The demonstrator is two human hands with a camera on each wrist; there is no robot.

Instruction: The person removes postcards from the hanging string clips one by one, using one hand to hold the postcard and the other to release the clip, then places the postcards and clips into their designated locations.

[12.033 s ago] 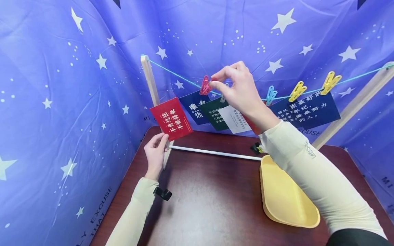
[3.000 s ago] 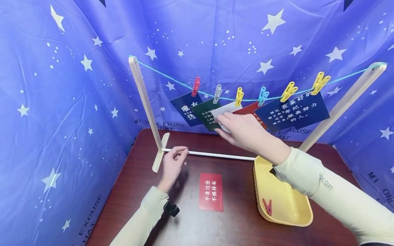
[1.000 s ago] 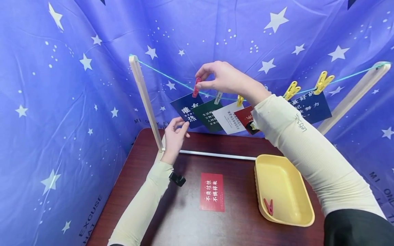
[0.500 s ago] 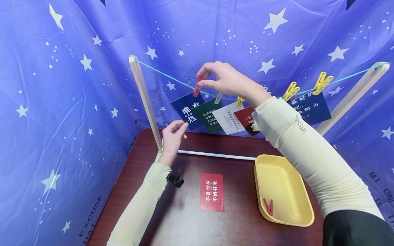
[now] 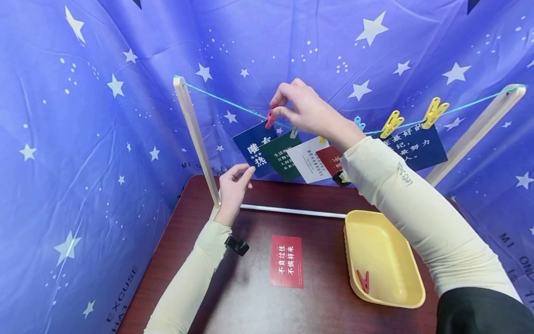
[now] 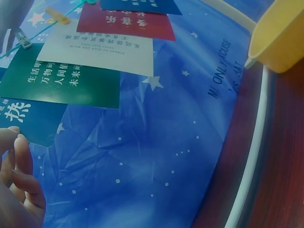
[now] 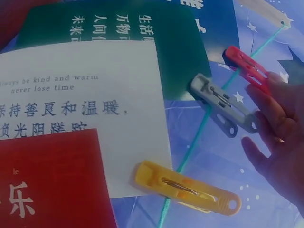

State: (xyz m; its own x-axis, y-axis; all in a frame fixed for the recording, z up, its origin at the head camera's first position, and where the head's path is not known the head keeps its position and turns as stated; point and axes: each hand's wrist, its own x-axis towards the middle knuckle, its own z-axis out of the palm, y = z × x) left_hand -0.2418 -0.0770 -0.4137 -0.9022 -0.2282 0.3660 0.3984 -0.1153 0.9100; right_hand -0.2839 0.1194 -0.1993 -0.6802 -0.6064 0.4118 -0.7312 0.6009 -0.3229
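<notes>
My right hand [image 5: 306, 109] pinches a red clothespin [image 5: 270, 119] on the green cord. Below that clothespin hangs a dark blue card [image 5: 248, 141] with white characters. My left hand [image 5: 234, 190] pinches the card's lower corner between thumb and fingertip, as the left wrist view shows at the blue card [image 6: 45, 126]. Beside it hang a green card [image 5: 289, 169], a white card [image 5: 306, 160] and a red card [image 5: 329, 157], overlapping. In the right wrist view a grey clothespin [image 7: 216, 97] and a yellow clothespin [image 7: 185, 187] sit further along the cord.
On the table [image 5: 258, 311] lies a loose red card [image 5: 287, 273]. A yellow basin [image 5: 413, 262] at right holds another red clothespin [image 5: 364, 282]. Wooden posts [image 5: 193, 134] carry the cord, joined low by a white rod [image 5: 292, 210]. More blue cards [image 5: 427, 144] hang at right.
The red card, earlier in my left hand, lies on the table, and a red clothespin lies in the basin. My right hand went up to the remaining red clothespin, which has just tilted. My left hand rose.
</notes>
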